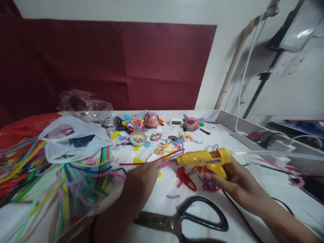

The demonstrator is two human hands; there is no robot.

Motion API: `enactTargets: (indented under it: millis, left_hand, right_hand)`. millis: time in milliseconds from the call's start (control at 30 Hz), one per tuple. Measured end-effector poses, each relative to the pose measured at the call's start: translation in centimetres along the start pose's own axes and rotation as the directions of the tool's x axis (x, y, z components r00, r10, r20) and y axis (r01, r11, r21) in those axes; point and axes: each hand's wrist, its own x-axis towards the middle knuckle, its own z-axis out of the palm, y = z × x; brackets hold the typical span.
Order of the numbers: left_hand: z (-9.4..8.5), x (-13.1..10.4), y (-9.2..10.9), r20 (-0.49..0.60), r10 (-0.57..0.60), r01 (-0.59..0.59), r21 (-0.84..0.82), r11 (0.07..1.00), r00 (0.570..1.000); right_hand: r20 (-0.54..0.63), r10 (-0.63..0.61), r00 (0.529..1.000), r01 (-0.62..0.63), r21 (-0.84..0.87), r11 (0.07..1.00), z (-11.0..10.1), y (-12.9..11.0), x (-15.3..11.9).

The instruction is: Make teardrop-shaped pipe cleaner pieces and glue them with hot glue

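Observation:
My right hand (235, 182) is wrapped round the grip of a yellow hot glue gun (199, 158), its nozzle pointing left. An orange light glows on the gun, and a long clear glue stick (268, 154) runs out of its back. Close to the nozzle, my left hand (141, 177) is closed on a thin red pipe cleaner (174, 153) that sticks out both sides; the fingertips are partly hidden. Below the gun lie a red pipe-cleaner loop (186, 179) and a purple-red coiled piece (210, 185). Large black-handled scissors (174, 222) lie nearest me.
Loose coloured pipe cleaners (63, 189) and a white plastic bag (76, 148) cover the left side. Colourful coiled figures (135, 123), a small digital clock (176, 122) and a clear dome (138, 138) stand further back. A power strip with cables (278, 148) sits right.

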Motion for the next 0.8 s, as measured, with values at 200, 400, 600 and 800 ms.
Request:
enactTargets:
  millis: [200,400,600,800]
  left_hand:
    - [-0.12,-0.08,0.18,0.008,0.004,-0.004,-0.031,1.0,1.0]
    - [-0.07,-0.17,0.29,0.04,-0.022,0.024,-0.038,0.999,0.999]
    - [-0.14,-0.29,0.32,0.076,-0.032,0.035,-0.042,0.999,0.997]
    - [0.05,-0.42,0.24,0.055,-0.028,0.03,-0.04,0.999,0.998]
  right_hand:
    - [-0.058,0.074,0.996,-0.074,-0.001,0.997,-0.07,0.3,-0.19]
    - [-0.072,0.088,0.994,-0.086,0.02,0.996,0.0,0.29,-0.49]
    - [-0.079,0.074,0.994,-0.08,-0.08,0.994,0.27,0.15,-0.38]
    - [-0.054,0.011,0.998,-0.022,-0.194,0.981,0.32,-0.34,-0.4]
